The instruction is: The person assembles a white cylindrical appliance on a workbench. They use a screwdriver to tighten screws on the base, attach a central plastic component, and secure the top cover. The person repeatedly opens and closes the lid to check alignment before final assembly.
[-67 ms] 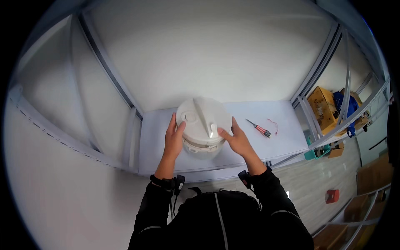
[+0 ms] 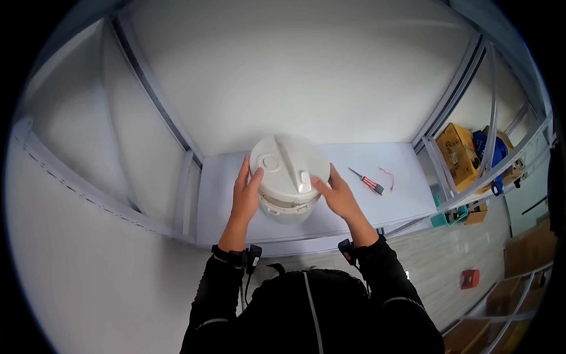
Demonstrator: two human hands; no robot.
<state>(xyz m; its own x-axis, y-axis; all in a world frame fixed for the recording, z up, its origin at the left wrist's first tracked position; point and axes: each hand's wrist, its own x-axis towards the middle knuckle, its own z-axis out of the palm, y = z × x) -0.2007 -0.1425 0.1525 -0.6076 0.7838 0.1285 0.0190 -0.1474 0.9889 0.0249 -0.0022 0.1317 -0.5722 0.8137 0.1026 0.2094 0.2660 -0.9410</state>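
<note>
A round white lid (image 2: 280, 177) with a raised bar across its top, a small round cap and a pale tab sits over a whitish tub (image 2: 288, 216). Clips and a rim show along the front, between lid and tub; whether the lid is seated or slightly raised I cannot tell. My left hand (image 2: 244, 192) grips the lid's left side, its thumb on top. On the right side, my right hand (image 2: 337, 193) holds the same lid, thumb near the tab. The fingertips of both hands are partly hidden behind the lid's edge.
To the right on the white table (image 2: 354, 221) lie a red-striped screwdriver (image 2: 369, 183) and a thin red cord (image 2: 389, 178). Metal frame posts stand on both sides. Beyond the right one are a yellow box (image 2: 457, 153), a teal basket (image 2: 448, 217) and a red stool (image 2: 470, 279).
The lid has shifted very slightly up and to the right, its far edge blurred. My right hand has moved a little with it; both hands keep their grip.
</note>
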